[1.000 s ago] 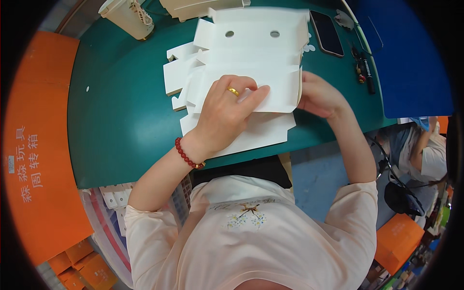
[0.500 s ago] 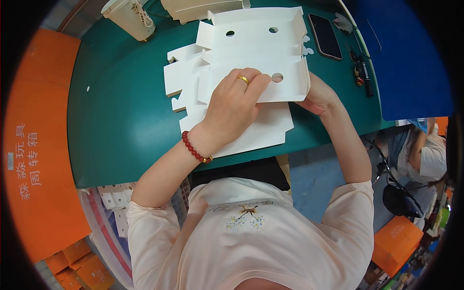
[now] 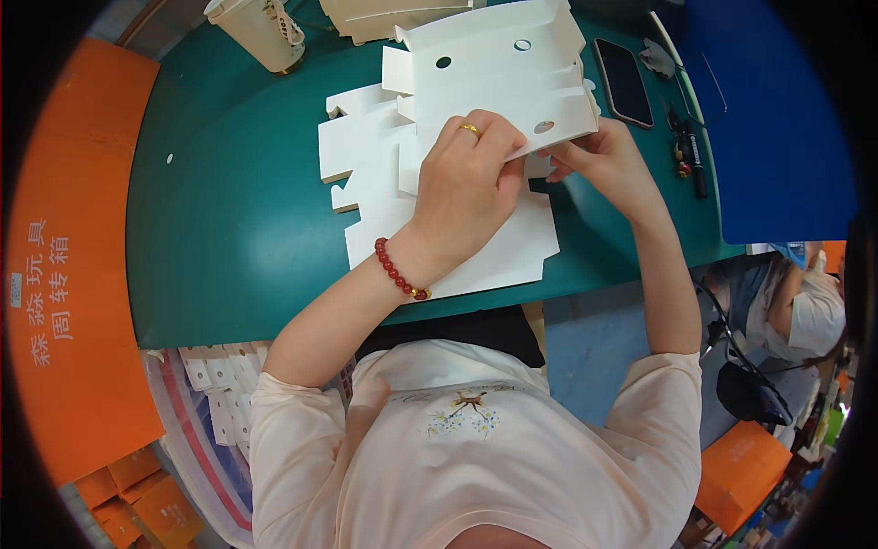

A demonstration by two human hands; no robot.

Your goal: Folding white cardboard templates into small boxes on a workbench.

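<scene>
A white, partly folded cardboard box [image 3: 480,91] with round holes lies tilted in front of me, its side flaps raised. My left hand [image 3: 471,178], wearing a gold ring and a red bead bracelet, is closed on the box's near edge. At the near right corner, my right hand [image 3: 613,169] grips the same box with thumb and fingers; some fingertips are hidden behind the cardboard. Under the box lies a stack of flat white cardboard blanks [image 3: 366,151], cut with tabs and notches.
On the green table [image 3: 229,229] stand a paper cup [image 3: 261,37] and a cream-coloured box [image 3: 393,16]. A phone [image 3: 624,82] and a black marker [image 3: 698,169] lie on the right. Orange crates [image 3: 82,256] flank the left. Another person [image 3: 796,293] sits far right.
The box's near right side has tilted upward. My right hand has come out from beneath its right side to the near corner; my left hand has shifted slightly right along the near edge.
</scene>
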